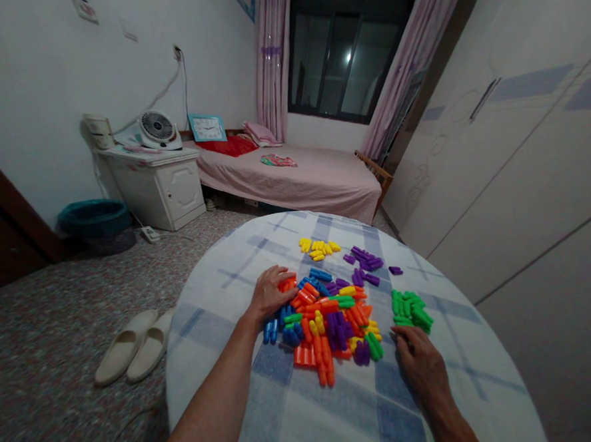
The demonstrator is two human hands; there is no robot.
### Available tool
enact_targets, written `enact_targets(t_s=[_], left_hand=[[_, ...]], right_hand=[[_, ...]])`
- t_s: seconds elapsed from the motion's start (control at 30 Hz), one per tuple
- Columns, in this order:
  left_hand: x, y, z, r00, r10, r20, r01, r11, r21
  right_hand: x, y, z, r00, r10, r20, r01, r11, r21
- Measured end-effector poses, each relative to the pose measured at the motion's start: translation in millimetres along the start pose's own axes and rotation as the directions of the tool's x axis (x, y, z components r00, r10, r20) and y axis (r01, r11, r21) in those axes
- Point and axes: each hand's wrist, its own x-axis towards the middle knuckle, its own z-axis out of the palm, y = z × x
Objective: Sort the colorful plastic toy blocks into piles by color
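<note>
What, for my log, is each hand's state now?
Left hand: at orange blocks, grip unclear.
Right hand: curled near green blocks; cannot tell if holding anything.

Beneath the grip [270, 291] spreads a round table [298, 427] in a white cloth with blue-grey bands, and to the grip's left a speckled floor [57, 342] bears 2 pale slippers [126, 348] and, farther off, a teal-lined bin [95, 216] near a white cabinet [183, 188] topped by a fan [157, 126]. Beyond the grip, a bed [317, 176] with a pink sheet stands below a dark window [310, 60] flanked by 2 pink curtains [274, 62], its glass showing 1 bright light [348, 57]. Right of the grip rises a pale wardrobe [511, 141] with lilac panels, opposite a plain, dimly lit wall [116, 72].
</note>
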Motion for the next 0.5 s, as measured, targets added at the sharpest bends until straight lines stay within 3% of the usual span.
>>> enact_targets(t_s=[0.1,0.3,0.4,0.5], left_hand=[[-1.8,1.1,0.6,1.0,-0.014,0.024,0.012,0.998,0.063],[-6.9,-2.2,-1.9,0.96,-0.174,-0.219,0.23,0.937,0.263],[-4.4,3.1,-4.5,0.949,-0.153,-0.276,0.222,0.944,0.243],[0.9,17.7,-9.3,0.952,-0.07,-0.298,0.11,0.987,0.12]], right_hand=[[-0.1,-0.4,-0.4,1.0,0.016,0.002,-0.017,1.0,0.012],[-0.4,0.4,-0.1,1.0,0.02,0.006,-0.021,1.0,0.007],[-0.1,-0.2,1.1,1.0,0.002,0.027,-0.001,0.999,-0.049],[0.5,-2.7,1.9,0.998,-0.017,0.068,0.025,0.993,-0.118]])
